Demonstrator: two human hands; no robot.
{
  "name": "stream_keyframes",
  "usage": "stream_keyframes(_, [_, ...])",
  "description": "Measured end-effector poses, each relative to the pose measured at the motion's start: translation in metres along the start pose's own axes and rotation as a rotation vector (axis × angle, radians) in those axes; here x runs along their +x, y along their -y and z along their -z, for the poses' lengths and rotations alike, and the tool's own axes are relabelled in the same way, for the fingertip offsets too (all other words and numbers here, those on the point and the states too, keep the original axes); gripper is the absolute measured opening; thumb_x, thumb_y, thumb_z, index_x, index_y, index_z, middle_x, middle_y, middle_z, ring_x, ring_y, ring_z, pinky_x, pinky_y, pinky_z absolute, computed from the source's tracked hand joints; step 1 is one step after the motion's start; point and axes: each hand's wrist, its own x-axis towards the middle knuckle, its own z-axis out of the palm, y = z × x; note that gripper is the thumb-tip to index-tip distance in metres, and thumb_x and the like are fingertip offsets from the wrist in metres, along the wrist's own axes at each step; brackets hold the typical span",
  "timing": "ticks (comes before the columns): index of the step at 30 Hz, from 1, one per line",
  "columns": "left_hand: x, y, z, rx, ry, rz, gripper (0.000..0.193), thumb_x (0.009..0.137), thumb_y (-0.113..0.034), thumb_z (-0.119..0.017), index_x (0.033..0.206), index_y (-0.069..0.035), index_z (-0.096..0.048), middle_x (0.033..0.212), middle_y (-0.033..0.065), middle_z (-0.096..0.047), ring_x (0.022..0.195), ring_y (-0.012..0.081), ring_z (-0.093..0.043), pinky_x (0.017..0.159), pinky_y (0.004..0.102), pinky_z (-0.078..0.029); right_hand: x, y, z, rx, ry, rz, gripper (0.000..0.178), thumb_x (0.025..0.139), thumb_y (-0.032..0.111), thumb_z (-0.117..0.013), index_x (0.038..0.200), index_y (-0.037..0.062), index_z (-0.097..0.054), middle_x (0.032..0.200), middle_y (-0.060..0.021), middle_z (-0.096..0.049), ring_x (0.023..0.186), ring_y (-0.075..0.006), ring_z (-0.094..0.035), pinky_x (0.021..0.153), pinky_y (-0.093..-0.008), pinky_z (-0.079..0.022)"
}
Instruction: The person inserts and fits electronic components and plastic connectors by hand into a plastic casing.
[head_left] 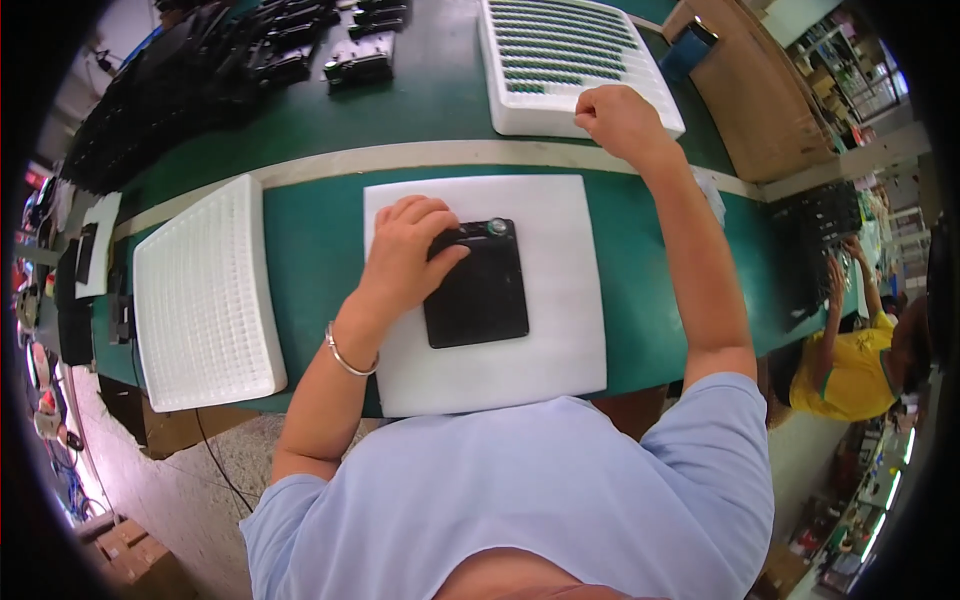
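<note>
The black flat device [478, 290] lies on the white foam pad [560, 350] just before me, its long axis pointing away from me. My left hand [408, 255] rests on its left upper corner, fingers spread narrow. Beyond the pad, my right hand [620, 118] is closed at the near edge of the white parts tray [570, 60].

Can't see what the right hand [622, 120] is pinching, its fingers curl over the white tray's [560, 60] edge. Left hand [410, 255] covers the black panel's [480, 290] top-left corner. Dark parts [240, 50] up top are just a blur.
</note>
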Motion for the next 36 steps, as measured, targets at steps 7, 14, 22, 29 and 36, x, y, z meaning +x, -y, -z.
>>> stream_keyframes(7, [-0.003,-0.004,0.004,0.029,-0.018,-0.007,0.029,0.074,-0.010,-0.082,0.097,-0.005,-0.066,0.106,0.0068,-0.065,0.110,0.0290,-0.058,0.099,0.0420,-0.040,-0.051,-0.082,0.062,-0.181,0.550,-0.491,0.014,0.078,0.015,-0.069,0.082,0.0018,-0.073,0.076,-0.0138,-0.070,0.070,-0.0199,-0.068,0.066,-0.0335,-0.053])
stream_keyframes(14, [-0.004,-0.002,0.005,0.039,-0.011,0.029,0.028,0.074,-0.009,-0.082,0.096,-0.004,-0.066,0.109,0.0074,-0.065,0.112,0.0296,-0.058,0.102,0.0420,-0.039,-0.129,-0.070,0.088,0.170,-0.018,-0.492,0.016,0.083,0.012,-0.062,0.085,-0.0004,-0.070,0.075,-0.0183,-0.067,0.068,-0.0307,-0.065,0.067,-0.0377,-0.051])
stream_keyframes(22, [-0.002,-0.004,0.004,0.035,0.021,0.038,0.030,0.074,-0.008,-0.080,0.100,-0.003,-0.066,0.114,0.0109,-0.066,0.117,0.0327,-0.056,0.105,0.0411,-0.039,-0.156,-0.062,0.036,0.549,-0.178,-0.503,0.018,0.088,0.013,-0.069,0.097,-0.0016,-0.070,0.074,-0.0084,-0.068,0.076,-0.0126,-0.068,0.070,-0.0289,-0.053])
stream_keyframes(29, [-0.003,-0.005,0.003,0.036,-0.001,0.004,0.028,0.075,-0.009,-0.081,0.097,-0.004,-0.065,0.110,0.0084,-0.065,0.113,0.0312,-0.057,0.102,0.0419,-0.039,-0.177,-0.087,0.017,0.097,0.056,-0.557,0.026,0.089,0.016,-0.067,0.109,-0.0006,-0.065,0.096,-0.0145,-0.071,0.089,-0.0246,-0.071,0.077,-0.0345,-0.053])
stream_keyframes(36, [-0.005,-0.001,0.004,0.058,-0.012,0.009,0.027,0.076,-0.010,-0.080,0.098,-0.004,-0.066,0.110,0.0079,-0.065,0.113,0.0303,-0.057,0.101,0.0417,-0.040,-0.156,-0.080,-0.010,0.088,-0.044,-0.469,0.027,0.083,0.019,-0.067,0.103,0.0007,-0.067,0.103,-0.0220,-0.070,0.095,-0.0409,-0.066,0.085,-0.0446,-0.052])
